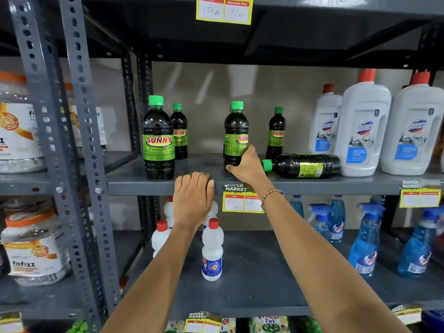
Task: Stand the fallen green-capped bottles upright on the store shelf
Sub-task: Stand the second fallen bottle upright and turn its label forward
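Note:
Dark green-capped bottles with green "SUNNY" labels stand on the grey middle shelf (360, 186). One upright bottle (158, 140) is at the front left, a second (179, 132) behind it. My right hand (246, 165) grips the base of an upright middle bottle (236, 131). A further upright bottle (276, 133) stands at the back. One fallen bottle (302, 165) lies on its side just right of my right hand, cap pointing left. My left hand (193, 200) rests curled over the shelf's front edge, holding nothing.
White red-capped Domex bottles (362, 126) crowd the shelf's right side, touching the fallen bottle's base. A slotted grey upright (79, 131) bounds the left. Below are small white bottles (212, 251) and blue spray bottles (365, 241). Yellow price tags (242, 200) hang on the shelf edge.

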Available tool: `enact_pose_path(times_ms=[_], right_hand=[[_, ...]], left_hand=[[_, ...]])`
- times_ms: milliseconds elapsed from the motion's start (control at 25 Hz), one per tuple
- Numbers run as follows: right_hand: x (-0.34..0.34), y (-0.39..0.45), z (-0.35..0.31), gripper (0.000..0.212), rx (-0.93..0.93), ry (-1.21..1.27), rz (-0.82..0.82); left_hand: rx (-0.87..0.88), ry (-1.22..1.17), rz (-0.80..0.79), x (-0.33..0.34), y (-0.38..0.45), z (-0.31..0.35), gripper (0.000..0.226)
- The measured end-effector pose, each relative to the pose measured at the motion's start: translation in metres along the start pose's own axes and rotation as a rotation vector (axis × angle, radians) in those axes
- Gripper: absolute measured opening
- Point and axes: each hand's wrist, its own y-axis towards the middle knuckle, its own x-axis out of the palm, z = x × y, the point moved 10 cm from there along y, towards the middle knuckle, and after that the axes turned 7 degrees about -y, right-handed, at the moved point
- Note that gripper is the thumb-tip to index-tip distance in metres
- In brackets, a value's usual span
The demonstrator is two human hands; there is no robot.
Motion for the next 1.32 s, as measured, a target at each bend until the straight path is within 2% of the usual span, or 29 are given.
enact_pose_path(times_ms=[120,240,360,680,920,1320], right_hand=[[0.0007,-0.0002,-0.0005,0.064,-0.006,0.015,-0.016],[-0.0068,-0.004,-0.0026,0.069,-0.008,-0.037,0.066],[-0.0032,-0.0039,-0.0046,0.075,-0.026,-0.01,0.032],[-0.0074,-0.006,-0.0063,0.068,-0.038,-0.064,0.065],[-0.0027,-0.0055,-0.0058,0.061,-0.039,-0.023,-0.01],[-0.0043,-0.0076,-0.006,0.062,-0.033,-0.065,0.004]], left_hand=[[0.002,-0.002,0.008,0.0004,0.0,-0.0007,0.032],[0.002,-0.013,0.008,0.0005,-0.0006,-0.0005,0.032],[0.004,-0.009,0.002,-0.0001,0.0,-0.0002,0.034],[0.0,-0.003,0.001,-0.003,0.0006,0.0006,0.035],[0.003,-0.001,0.003,-0.004,0.0005,0.0016,0.035],[-0.006,-0.015,-0.033,-0.0021,0.0012,0.0019,0.037]])
